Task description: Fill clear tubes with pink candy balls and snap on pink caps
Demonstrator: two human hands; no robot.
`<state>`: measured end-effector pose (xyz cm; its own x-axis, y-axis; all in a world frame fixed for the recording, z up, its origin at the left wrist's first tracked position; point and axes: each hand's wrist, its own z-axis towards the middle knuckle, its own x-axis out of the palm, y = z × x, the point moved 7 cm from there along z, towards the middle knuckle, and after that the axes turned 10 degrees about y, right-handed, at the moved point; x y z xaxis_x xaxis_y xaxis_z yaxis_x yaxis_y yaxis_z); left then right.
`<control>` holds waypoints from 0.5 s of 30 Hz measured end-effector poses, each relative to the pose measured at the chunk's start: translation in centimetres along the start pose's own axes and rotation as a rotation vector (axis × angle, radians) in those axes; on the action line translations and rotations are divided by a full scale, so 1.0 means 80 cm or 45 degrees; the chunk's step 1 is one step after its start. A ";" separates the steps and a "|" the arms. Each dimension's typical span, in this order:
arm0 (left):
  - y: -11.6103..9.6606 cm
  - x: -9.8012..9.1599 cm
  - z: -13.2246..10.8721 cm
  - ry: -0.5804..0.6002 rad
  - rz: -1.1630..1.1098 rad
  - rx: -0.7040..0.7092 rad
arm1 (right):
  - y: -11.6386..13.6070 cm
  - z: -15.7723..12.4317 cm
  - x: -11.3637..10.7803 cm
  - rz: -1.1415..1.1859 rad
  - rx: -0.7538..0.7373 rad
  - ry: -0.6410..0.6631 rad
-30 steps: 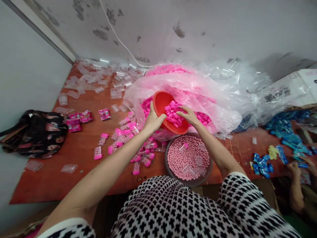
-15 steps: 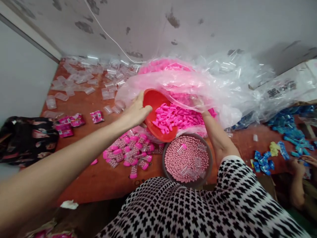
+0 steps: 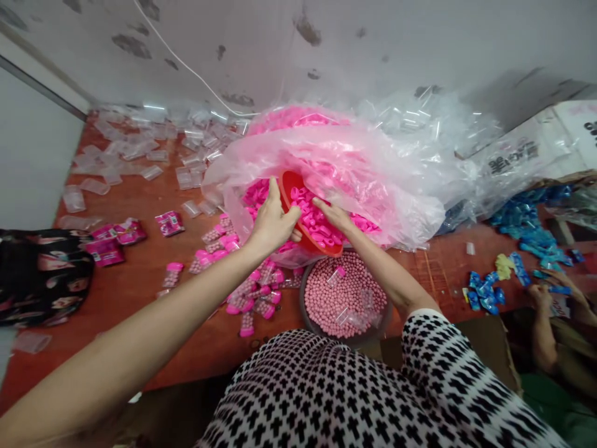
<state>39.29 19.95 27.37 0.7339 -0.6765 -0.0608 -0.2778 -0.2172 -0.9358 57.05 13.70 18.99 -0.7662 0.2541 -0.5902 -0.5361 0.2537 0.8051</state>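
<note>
My left hand [image 3: 274, 219] grips the left rim of a red bowl [image 3: 290, 179], thumb toward its inside. The bowl is tilted in the mouth of a big clear plastic bag [image 3: 261, 149]. Small pink plastic caps [image 3: 321, 233] lie in the bowl, and more fill the bag. Over the caps at the bowl's right side lies my right hand [image 3: 334, 214], fingers stretched out and partly hidden among them. Just below stands a grey basin [image 3: 304, 305] of pink beads [image 3: 326, 295], with a few clear containers on top. Pink-capped, bead-filled containers [image 3: 254, 292] are heaped to its left.
Clear empty containers [image 3: 135, 146] are strewn at the back left. Pink packets [image 3: 106, 242] and a dark floral cloth item [image 3: 51, 274] lie at the left. On the right are blue wrapped pieces [image 3: 485, 292], a white carton [image 3: 527, 146] and another person's hands [image 3: 543, 295].
My right hand has moved left from the bag's right side onto the caps in the bowl. The bowl is tipped more steeply. The whole view has shifted slightly.
</note>
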 end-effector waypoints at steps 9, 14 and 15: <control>0.078 -0.015 -0.020 0.120 -0.314 -0.411 | 0.074 -0.054 0.035 -0.206 -0.167 0.391; 0.100 -0.003 -0.020 0.152 -0.475 -0.557 | 0.031 -0.078 -0.048 -0.144 -0.021 0.143; 0.097 -0.006 -0.019 0.142 -0.467 -0.552 | 0.012 -0.081 -0.068 -0.164 0.081 0.051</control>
<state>35.81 17.49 20.64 0.7669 -0.5677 0.2994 -0.2637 -0.7041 -0.6594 58.44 6.47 23.35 -0.7065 0.1784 -0.6848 -0.6086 0.3405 0.7166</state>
